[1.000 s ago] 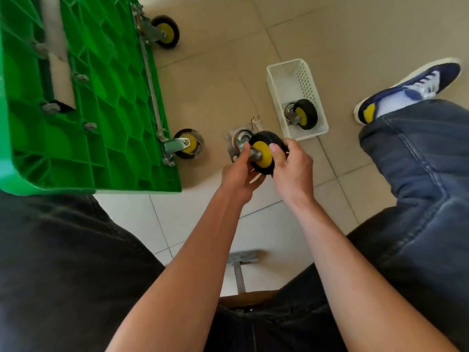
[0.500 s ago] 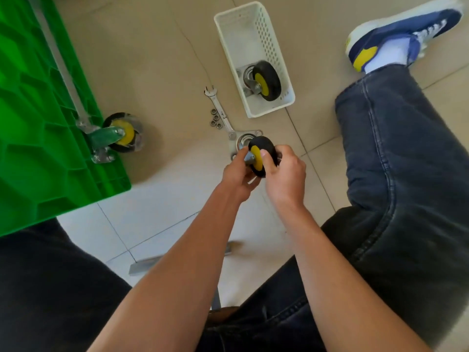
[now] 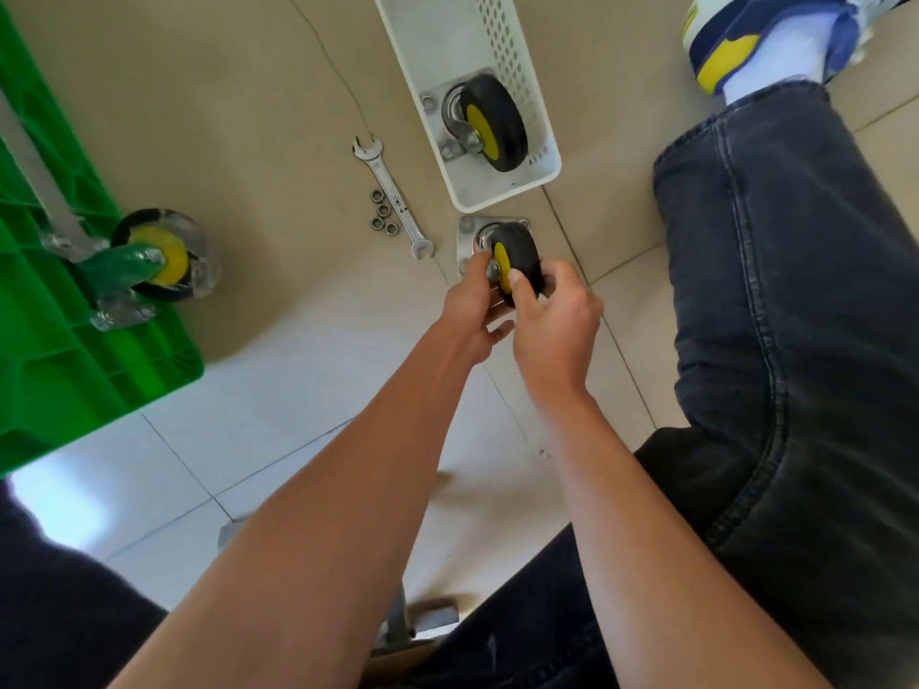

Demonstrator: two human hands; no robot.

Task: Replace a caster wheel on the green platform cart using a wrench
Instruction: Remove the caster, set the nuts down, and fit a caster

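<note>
Two hands, left (image 3: 472, 310) & right (image 3: 554, 325), grip one caster (image 3: 512, 258) above the floor, prob. for checking; wrench (image 3: 393, 196) & nuts (image 3: 382, 217) lie nearby, second caster (image 3: 490, 121) in basket (image 3: 497, 32), cart (image 3: 45, 310) upturned at left.

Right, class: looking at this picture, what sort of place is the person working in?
Probably an indoor room used as a makeshift repair spot: a tiled floor, with a wrench and a white basket laid straight on it.
</note>
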